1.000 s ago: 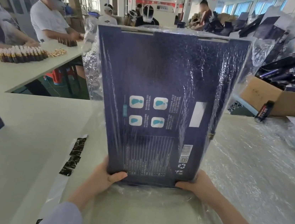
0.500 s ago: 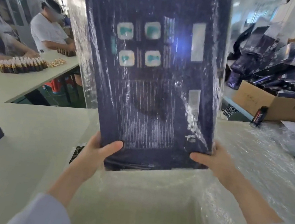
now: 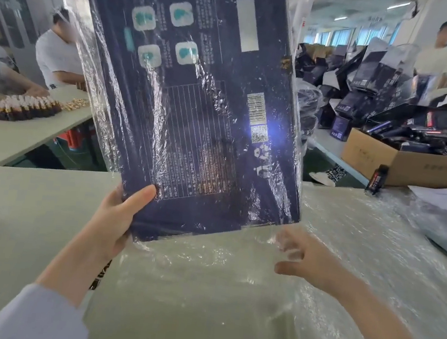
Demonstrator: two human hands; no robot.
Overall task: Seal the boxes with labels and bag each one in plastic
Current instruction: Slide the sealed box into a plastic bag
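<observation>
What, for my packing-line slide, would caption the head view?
Left hand holds up a dark box inside a clear plastic bag; right hand open near its lower corner.

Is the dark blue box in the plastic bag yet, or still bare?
In: crinkled clear bag covers the box across its printed face and past both sides. Mouth closed? Cannot tell.

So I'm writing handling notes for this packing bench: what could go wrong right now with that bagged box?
1. Only the left hand grips the box, at one lower corner, while it is raised and tilted. The right hand is off it, fingers spread. The box could twist or slip inside the slick plastic bag.
2. Loose plastic hangs from the box's lower edge toward the table and might snag there.
</observation>
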